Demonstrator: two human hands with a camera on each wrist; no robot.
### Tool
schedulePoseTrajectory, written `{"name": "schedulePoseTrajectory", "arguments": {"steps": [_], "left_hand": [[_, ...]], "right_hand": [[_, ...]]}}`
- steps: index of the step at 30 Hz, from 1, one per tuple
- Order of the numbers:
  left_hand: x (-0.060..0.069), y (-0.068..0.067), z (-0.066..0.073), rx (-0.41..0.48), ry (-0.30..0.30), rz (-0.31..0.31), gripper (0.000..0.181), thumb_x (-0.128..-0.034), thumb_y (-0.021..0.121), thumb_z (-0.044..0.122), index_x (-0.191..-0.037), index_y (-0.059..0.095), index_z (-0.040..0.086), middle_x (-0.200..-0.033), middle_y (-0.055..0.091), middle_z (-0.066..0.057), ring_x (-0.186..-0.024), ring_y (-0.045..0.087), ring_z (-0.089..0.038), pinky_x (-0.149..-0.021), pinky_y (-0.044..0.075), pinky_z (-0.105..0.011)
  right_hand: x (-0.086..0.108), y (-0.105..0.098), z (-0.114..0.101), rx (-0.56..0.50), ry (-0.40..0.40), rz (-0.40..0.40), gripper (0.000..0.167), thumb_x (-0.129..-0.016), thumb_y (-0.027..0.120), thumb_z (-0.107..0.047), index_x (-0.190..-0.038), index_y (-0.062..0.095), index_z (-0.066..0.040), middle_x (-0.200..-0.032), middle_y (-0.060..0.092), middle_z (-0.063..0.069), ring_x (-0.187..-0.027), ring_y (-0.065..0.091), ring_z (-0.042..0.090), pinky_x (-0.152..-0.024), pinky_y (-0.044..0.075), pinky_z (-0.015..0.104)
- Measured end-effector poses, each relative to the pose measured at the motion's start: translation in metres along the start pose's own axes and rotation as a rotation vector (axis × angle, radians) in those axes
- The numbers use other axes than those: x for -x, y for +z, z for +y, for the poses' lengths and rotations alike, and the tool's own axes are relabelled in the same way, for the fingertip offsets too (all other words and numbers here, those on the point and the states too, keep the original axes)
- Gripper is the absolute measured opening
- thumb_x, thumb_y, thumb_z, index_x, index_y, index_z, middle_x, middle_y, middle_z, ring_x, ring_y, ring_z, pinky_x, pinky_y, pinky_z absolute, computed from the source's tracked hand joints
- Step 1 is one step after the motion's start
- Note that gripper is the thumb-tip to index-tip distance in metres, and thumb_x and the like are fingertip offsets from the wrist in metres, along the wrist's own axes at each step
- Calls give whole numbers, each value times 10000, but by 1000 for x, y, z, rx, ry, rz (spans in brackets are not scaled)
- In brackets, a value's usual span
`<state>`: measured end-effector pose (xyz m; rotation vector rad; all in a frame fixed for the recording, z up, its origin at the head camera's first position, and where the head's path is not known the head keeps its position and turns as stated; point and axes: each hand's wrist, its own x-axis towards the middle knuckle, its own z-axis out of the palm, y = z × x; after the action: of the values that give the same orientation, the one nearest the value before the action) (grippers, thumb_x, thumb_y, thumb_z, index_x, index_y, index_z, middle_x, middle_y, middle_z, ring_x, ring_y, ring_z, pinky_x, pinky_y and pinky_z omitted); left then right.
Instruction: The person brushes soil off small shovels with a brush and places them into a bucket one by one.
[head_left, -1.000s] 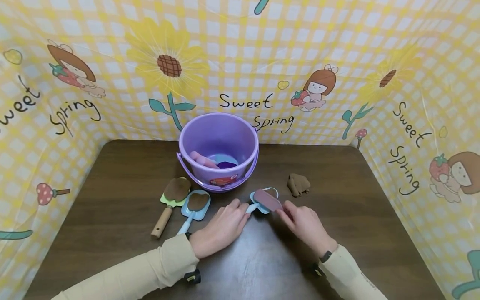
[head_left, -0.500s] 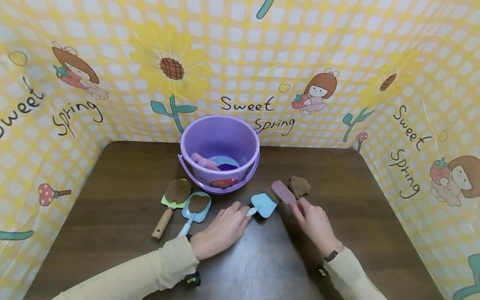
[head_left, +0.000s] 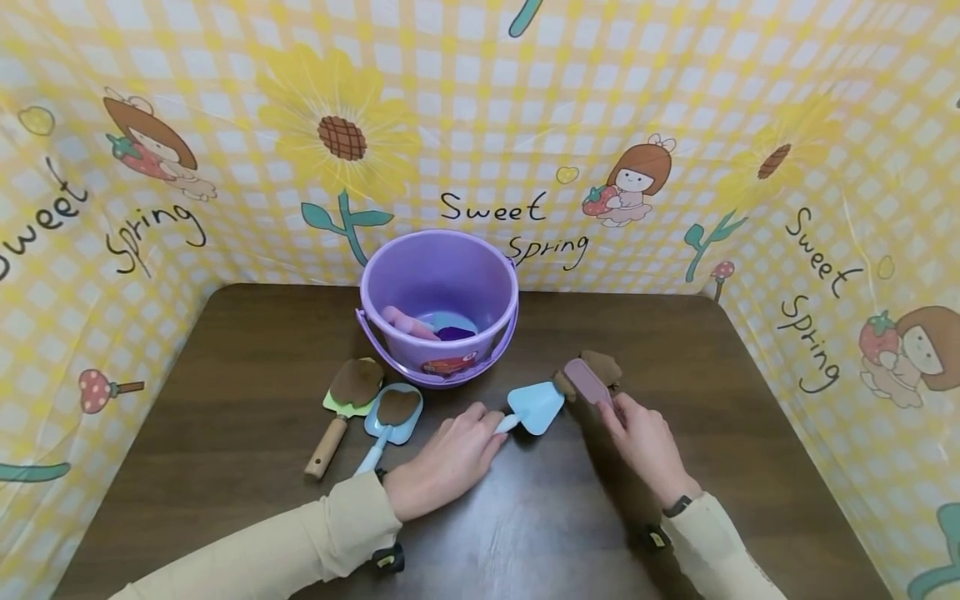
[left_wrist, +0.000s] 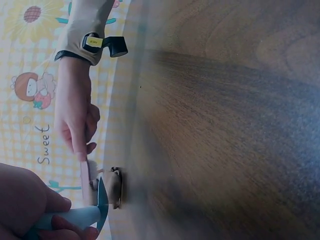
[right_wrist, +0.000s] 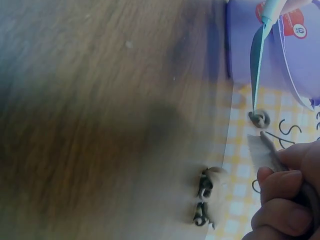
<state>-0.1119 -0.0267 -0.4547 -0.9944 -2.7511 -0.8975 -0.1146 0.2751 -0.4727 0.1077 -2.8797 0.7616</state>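
My left hand point(head_left: 453, 454) grips the handle of a light blue toy shovel point(head_left: 536, 408), whose blade points right over the table. A pink, flat toy scraper point(head_left: 587, 382) is held by its end in my right hand point(head_left: 648, 442). One edge of the scraper point(right_wrist: 260, 152) looks finely toothed in the right wrist view. Between shovel tip and scraper sits a small curled brown piece point(right_wrist: 260, 119); whether it touches the scraper, I cannot tell. Behind the scraper, a larger brown dough-like clump point(head_left: 606, 367) lies on the table, partly covered from the head view.
A purple bucket point(head_left: 442, 262) with a lowered handle stands at the back, holding a pink item and blue and dark purple pieces. To its front left lie a green spade point(head_left: 330, 402) with a wooden handle and another light blue shovel point(head_left: 407, 429), both bearing brown lumps. Patterned cloth point(head_left: 480, 150) surrounds the table.
The scraper has moved right, off the blue shovel's blade and toward the larger clump. The brown material has left the blade for its tip. The left hand has shifted slightly right.
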Motion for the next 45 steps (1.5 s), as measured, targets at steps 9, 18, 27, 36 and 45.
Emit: {"name": "schedulePoseTrajectory", "arguments": {"steps": [9, 18, 27, 36, 45], "left_hand": [[1, -2, 1, 4, -20, -5, 173, -1022, 671, 145, -1126, 687, 8, -905, 582, -69, -678, 591, -183, -577, 525, -341], [-2, -3, 2, -47, -56, 22, 230, -1028, 671, 197, -1181, 667, 25, -879, 575, -63, -612, 568, -189, -504, 451, -321], [-3, -7, 2, -64, -81, 5, 230, -1035, 660, 221, -1182, 653, 44, -871, 557, -53, -610, 535, -172, -506, 426, -314], [-4, -6, 4, -46, -42, 31, 184, -1024, 665, 152, -1145, 663, 14, -889, 569, -79, -623, 559, -190, -518, 459, -338], [-4, -5, 4, -113, -22, 23, 176, -1008, 682, 133, -1107, 648, -9, -857, 539, -92, -573, 555, -220, -488, 464, -359]], "right_hand": [[4, -6, 2, 34, 54, 18, 260, -1053, 626, -257, -893, 625, -52, -631, 481, 1, -527, 446, 164, -497, 356, 332], [2, -7, -31, -2, -101, -6, 187, -1015, 691, -196, -902, 606, -73, -615, 426, -50, -506, 383, 92, -474, 316, 270], [2, 2, -48, -47, -187, -141, 183, -991, 730, -218, -877, 608, -146, -612, 420, -107, -500, 380, 25, -470, 330, 232], [-3, 4, -35, 24, -135, -56, 189, -998, 718, -189, -900, 585, -97, -613, 425, -46, -495, 395, 87, -471, 346, 269], [-1, 7, -40, -21, -272, -125, 192, -996, 721, -209, -888, 578, -140, -616, 409, -108, -493, 360, 20, -459, 331, 233]]}}
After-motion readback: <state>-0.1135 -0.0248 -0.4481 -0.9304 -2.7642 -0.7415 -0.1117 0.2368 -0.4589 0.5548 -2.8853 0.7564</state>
